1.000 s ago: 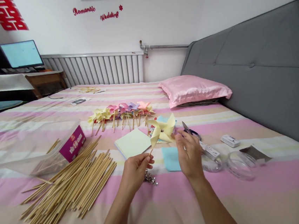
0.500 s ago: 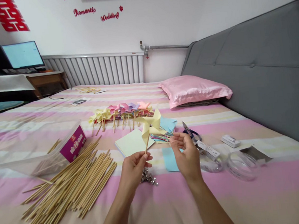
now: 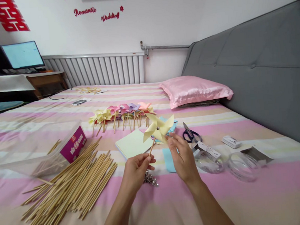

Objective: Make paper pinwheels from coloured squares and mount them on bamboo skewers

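Note:
A pale yellow paper pinwheel on a thin wooden stick stands tilted in front of me, a small metallic pin at its centre. My left hand pinches the stick below the blades. At the pinwheel's lower right blade is my right hand, its fingers loosely curved and apart; whether they touch the paper I cannot tell for certain. Beneath the hands lie a pile of shiny metal pins and a blue paper sheet. A stack of pale green paper squares sits just behind.
Bamboo sticks are heaped at left beside a clear plastic box. Finished pinwheels lie in a row farther back. To the right are scissors, a round clear container, a small white box and a pink pillow.
The pinwheel has shifted slightly right and its blades have turned. My right hand has moved a little left, bringing its fingertips to the blade. My left hand keeps its pinch on the stick.

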`<state>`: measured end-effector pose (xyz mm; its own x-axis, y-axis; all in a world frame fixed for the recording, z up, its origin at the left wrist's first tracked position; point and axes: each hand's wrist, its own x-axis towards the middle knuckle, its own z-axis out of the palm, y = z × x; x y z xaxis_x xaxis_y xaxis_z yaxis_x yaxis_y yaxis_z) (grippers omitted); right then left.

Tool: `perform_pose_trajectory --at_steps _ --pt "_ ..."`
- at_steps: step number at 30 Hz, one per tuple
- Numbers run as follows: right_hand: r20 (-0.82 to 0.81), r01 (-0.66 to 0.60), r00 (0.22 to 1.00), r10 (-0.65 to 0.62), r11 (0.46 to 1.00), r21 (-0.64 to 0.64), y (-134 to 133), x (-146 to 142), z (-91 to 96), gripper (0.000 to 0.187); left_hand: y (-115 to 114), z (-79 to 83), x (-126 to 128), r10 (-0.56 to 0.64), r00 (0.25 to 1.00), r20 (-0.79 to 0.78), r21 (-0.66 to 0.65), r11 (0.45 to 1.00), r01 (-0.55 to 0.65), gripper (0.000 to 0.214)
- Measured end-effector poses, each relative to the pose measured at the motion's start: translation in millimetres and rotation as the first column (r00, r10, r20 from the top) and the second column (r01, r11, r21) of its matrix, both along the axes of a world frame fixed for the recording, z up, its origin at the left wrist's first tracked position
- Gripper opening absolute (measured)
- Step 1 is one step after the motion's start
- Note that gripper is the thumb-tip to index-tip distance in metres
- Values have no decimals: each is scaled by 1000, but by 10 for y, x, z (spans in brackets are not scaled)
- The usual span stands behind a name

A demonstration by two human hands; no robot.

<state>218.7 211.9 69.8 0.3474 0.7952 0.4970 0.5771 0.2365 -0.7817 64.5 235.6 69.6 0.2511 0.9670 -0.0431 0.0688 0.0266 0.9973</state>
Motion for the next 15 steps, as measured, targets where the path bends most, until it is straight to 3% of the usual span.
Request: perform_pose_trajectory --at_steps 6,15 --pt "-120 74 990 -70 997 26 -3 33 19 41 9 -29 -12 3 1000 19 -10 1000 -3 36" --pt "-206 125 970 -130 992 -36 -3 29 32 37 5 -7 -9 21 1000 17 -9 1000 -21 35"
